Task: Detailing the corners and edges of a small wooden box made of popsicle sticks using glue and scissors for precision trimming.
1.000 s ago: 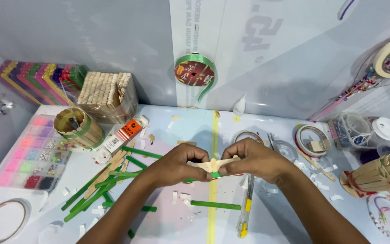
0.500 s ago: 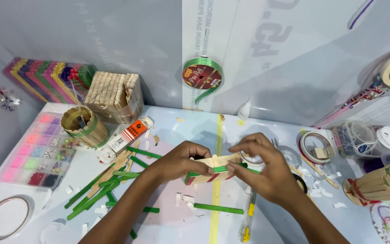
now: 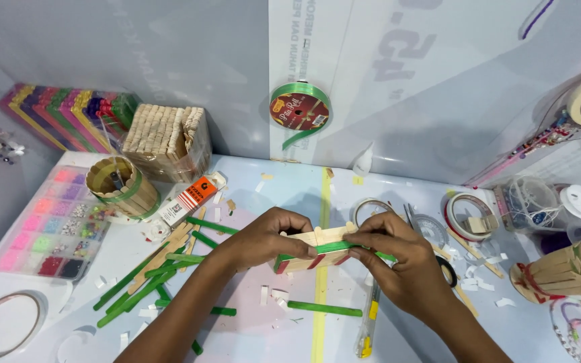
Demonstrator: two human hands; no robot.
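Note:
My left hand point(image 3: 263, 236) grips the left end of a small box made of plain wooden craft sticks point(image 3: 317, 250), held just above the table. My right hand point(image 3: 398, 259) holds its right end and pinches a green craft stick point(image 3: 344, 247) that lies along the box's front face. Red strips show on the box's lower front. Loose green sticks point(image 3: 144, 282) lie scattered to the left, and a single green stick point(image 3: 324, 309) rests under my hands.
A stick-built round pot point(image 3: 121, 185), a glue tube point(image 3: 186, 200), a stack of wooden sticks point(image 3: 166, 140), a bead organiser point(image 3: 48, 225) and a tape roll point(image 3: 5, 324) are on the left. A green ribbon spool point(image 3: 299, 111) hangs on the wall. Tape rolls point(image 3: 467, 216), jars and a stick-built piece point(image 3: 569, 272) sit right.
The camera has moved closer and tilted. Both hands stayed on the stick box, and my right hand has shifted along its right end with the green stick.

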